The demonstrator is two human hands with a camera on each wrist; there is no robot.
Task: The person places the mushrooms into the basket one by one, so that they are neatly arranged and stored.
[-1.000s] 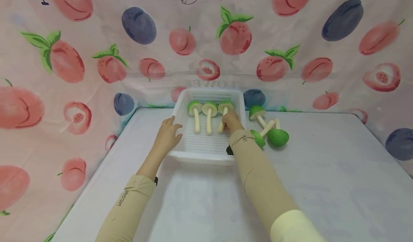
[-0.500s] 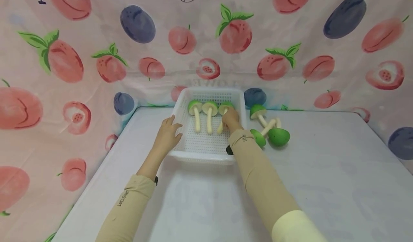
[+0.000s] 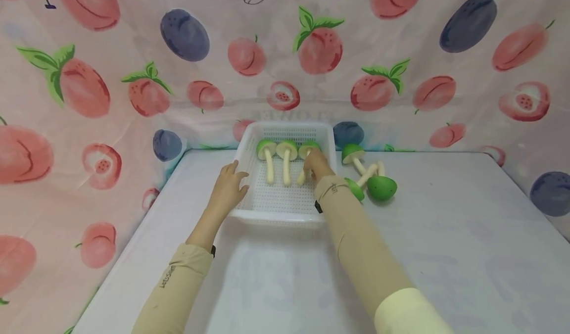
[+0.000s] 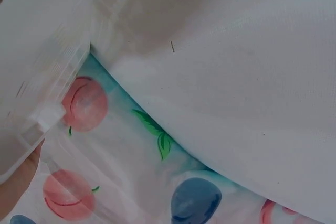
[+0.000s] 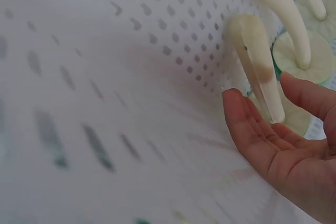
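Fingers of the right hand (image 5: 294, 150) are loosely bent, with the thumb held well away from them, forming a wide C beside the pale stem of the right-hand mushroom (image 3: 305, 151); whether any fingertip touches that stem cannot be told. This hand reaches down into a white perforated basket (image 3: 276, 216), palm turned inward, its back facing up toward the head camera. Its forearm, in a beige sleeve (image 3: 356, 240), slants in from the lower right and crosses the basket's near right corner. Fingers of the left hand (image 3: 226, 188) are spread, the thumb apart, lying at the basket's left rim; the left wrist view shows only a small part of this hand, against the basket's edge. The left forearm rises from the lower left, also sleeved in beige. Inside the basket, three green-capped mushrooms lie in a row, caps toward the far end and stems toward the person: the left one (image 3: 269, 163), the middle one (image 3: 287, 163) and the one under the right hand. Three more mushrooms (image 3: 382, 188) lie jumbled just right of the basket on a white table (image 3: 445, 245). Behind hangs a pink fruit-print cloth (image 3: 276, 32).
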